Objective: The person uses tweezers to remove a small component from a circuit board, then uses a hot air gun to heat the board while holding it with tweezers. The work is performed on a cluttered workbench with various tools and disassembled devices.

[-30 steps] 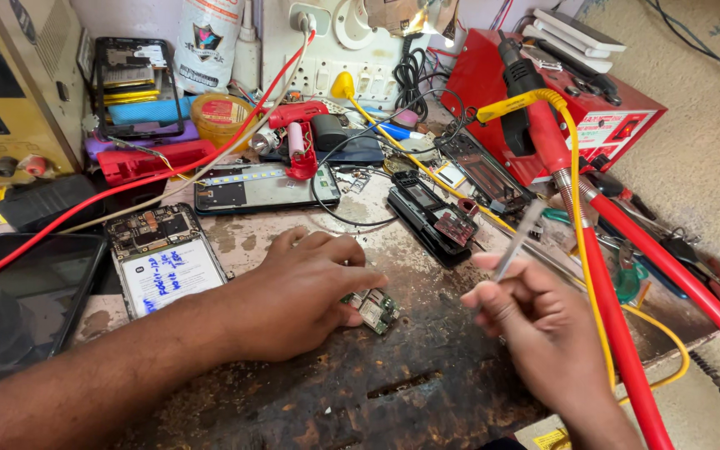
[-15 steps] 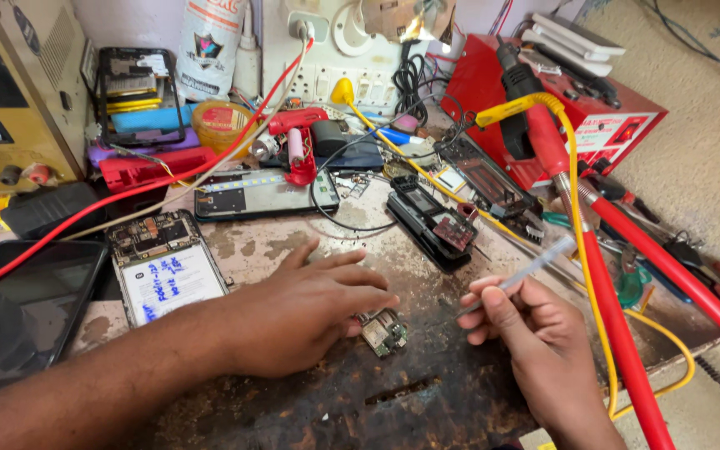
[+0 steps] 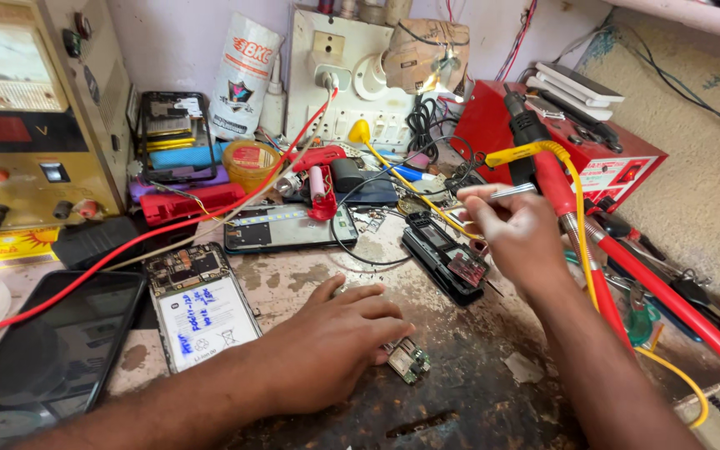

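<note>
My left hand lies flat on the worn workbench with its fingers spread, the fingertips resting on a small green circuit board. My right hand is raised above the bench at the right and pinches a thin silver tool, tweezers by the look of it. It hovers near the black hot-air handle and over a dark opened phone frame. An opened phone with a white battery lies left of my left hand.
A yellow bench power supply stands at the far left, a red rework station at the right. Red and yellow cables cross the right side. A black phone screen lies at the front left. A socket board hangs behind.
My right hand has lifted from beside the small board and moved up and back toward the hot-air handle, still holding the silver tool. The left hand stays on the board.
</note>
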